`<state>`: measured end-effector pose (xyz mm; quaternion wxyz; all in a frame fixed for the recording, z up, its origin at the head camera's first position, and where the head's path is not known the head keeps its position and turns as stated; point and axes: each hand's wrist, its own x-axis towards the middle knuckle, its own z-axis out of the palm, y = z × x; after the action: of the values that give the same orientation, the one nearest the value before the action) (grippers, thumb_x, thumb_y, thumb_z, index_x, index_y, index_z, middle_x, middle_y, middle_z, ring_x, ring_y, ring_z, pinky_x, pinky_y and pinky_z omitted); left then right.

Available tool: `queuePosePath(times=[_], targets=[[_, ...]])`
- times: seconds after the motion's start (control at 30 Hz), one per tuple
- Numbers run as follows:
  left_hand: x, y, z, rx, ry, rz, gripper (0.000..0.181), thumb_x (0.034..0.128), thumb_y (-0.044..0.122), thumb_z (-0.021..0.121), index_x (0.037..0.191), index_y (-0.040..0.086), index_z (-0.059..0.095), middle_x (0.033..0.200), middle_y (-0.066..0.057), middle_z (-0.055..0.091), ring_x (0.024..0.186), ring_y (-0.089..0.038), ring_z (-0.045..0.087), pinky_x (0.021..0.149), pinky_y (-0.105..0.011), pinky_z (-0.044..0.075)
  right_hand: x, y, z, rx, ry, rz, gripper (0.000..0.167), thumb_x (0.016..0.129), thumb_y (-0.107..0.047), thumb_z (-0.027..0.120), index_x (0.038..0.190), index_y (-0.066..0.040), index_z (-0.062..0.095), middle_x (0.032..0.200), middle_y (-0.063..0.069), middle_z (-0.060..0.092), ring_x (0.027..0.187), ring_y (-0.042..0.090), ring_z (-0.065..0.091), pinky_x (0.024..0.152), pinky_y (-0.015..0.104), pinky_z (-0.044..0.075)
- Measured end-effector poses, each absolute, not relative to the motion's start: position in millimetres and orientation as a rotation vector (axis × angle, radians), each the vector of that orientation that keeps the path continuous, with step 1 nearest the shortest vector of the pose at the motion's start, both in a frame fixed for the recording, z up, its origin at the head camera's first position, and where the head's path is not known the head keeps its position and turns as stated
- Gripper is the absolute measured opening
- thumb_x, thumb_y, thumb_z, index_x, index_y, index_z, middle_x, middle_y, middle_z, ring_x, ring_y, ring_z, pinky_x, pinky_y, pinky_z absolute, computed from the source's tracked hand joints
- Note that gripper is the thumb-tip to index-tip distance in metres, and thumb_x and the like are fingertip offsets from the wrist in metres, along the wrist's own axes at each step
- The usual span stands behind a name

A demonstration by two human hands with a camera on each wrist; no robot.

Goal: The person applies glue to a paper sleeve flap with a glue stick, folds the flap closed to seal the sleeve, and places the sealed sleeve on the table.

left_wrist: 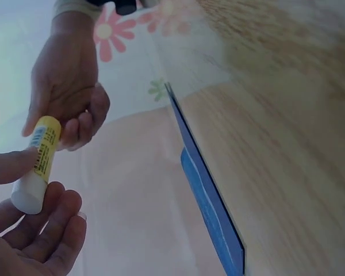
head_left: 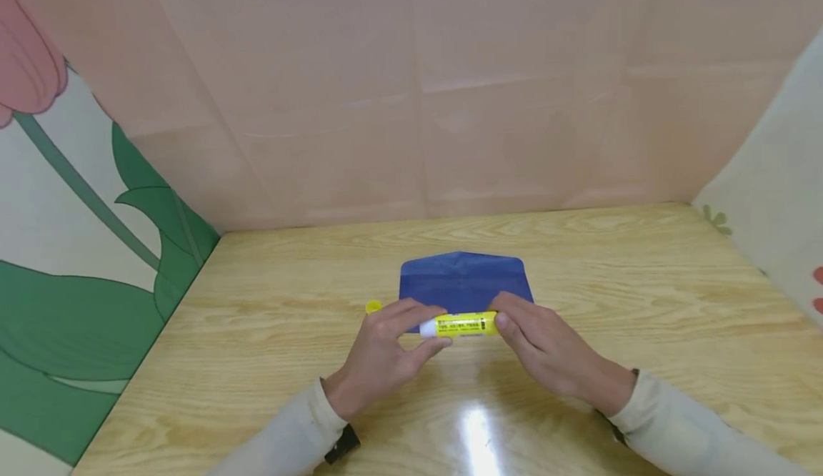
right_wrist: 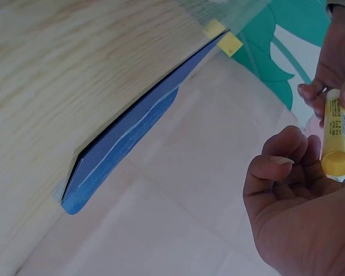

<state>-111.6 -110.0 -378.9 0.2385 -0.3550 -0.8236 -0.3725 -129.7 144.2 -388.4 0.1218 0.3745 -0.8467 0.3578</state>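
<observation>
A yellow glue stick [head_left: 464, 324] with a white end lies level between both hands, above the near part of a blue envelope [head_left: 461, 283]. The left hand [head_left: 390, 344] pinches its white end between thumb and fingers. At the yellow end, the right hand [head_left: 556, 347] holds it with thumb and fingers. On the tabletop the envelope rests with its flap opened out, away from the person. A small yellow cap [head_left: 373, 306] stands left of the envelope, just beyond the left hand. In the left wrist view the glue stick's white end [left_wrist: 29, 198] faces the camera.
The light wooden table [head_left: 289, 276] reaches back to a pink covering [head_left: 411, 104]. A flower-patterned sheet [head_left: 128, 233] borders the left side, and a pale sheet [head_left: 771, 197] the right. Light reflects off the tabletop between the forearms.
</observation>
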Motion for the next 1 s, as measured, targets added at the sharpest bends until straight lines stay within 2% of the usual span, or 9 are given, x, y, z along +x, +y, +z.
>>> queuePosePath(times=[0.17, 0.37, 0.53, 0.77, 1.0], targets=[[-111.9, -110.6, -376.1, -0.978, -2.244, -1.014, 0.032, 0.0786, 0.015, 0.085, 0.107, 0.005, 0.074, 0.093, -0.003, 0.074, 0.084, -0.01, 0.069, 0.075, -0.016, 0.057, -129.6, 144.3, -386.2, 1.06, -2.497, 1.072, 0.02, 0.105, -0.008, 0.044, 0.1, -0.025, 0.054, 0.081, -0.013, 0.046, 0.068, -0.001, 0.042, 0.058, 0.018, 0.039], [-111.3, -113.2, -372.2, -0.91, -2.302, -1.05, 0.029, 0.0805, 0.014, 0.083, 0.107, 0.006, 0.074, 0.095, -0.002, 0.073, 0.084, -0.009, 0.067, 0.072, -0.013, 0.054, -129.7, 145.3, -385.4, 1.006, -2.524, 1.136, 0.014, 0.104, -0.01, 0.049, 0.11, -0.023, 0.052, 0.083, -0.009, 0.052, 0.069, 0.001, 0.045, 0.057, 0.02, 0.041], [-112.0, -113.2, -372.1, -0.919, -2.324, -1.088, 0.027, 0.0832, 0.014, 0.081, 0.108, 0.007, 0.073, 0.097, -0.001, 0.073, 0.086, -0.008, 0.066, 0.073, -0.013, 0.053, -130.4, 146.2, -385.4, 1.055, -2.522, 1.106, 0.025, 0.099, -0.013, 0.059, 0.12, -0.024, 0.051, 0.086, -0.013, 0.051, 0.071, 0.0, 0.045, 0.058, 0.018, 0.041], [-113.3, -112.0, -374.8, -0.959, -2.316, -1.072, 0.025, 0.0842, 0.015, 0.08, 0.107, 0.008, 0.072, 0.095, -0.001, 0.072, 0.085, -0.008, 0.065, 0.073, -0.012, 0.052, -130.1, 145.1, -387.2, 1.107, -2.478, 1.086, 0.032, 0.095, -0.012, 0.066, 0.118, -0.027, 0.051, 0.084, -0.017, 0.046, 0.07, -0.001, 0.043, 0.059, 0.016, 0.04], [-111.7, -113.2, -374.6, -0.925, -2.344, -1.068, 0.025, 0.0848, 0.016, 0.079, 0.108, 0.008, 0.072, 0.096, -0.001, 0.072, 0.084, -0.007, 0.064, 0.072, -0.011, 0.051, -132.3, 142.4, -388.2, 1.117, -2.45, 1.076, 0.032, 0.093, -0.012, 0.068, 0.117, -0.027, 0.052, 0.085, -0.017, 0.046, 0.071, -0.003, 0.042, 0.059, 0.015, 0.04]])
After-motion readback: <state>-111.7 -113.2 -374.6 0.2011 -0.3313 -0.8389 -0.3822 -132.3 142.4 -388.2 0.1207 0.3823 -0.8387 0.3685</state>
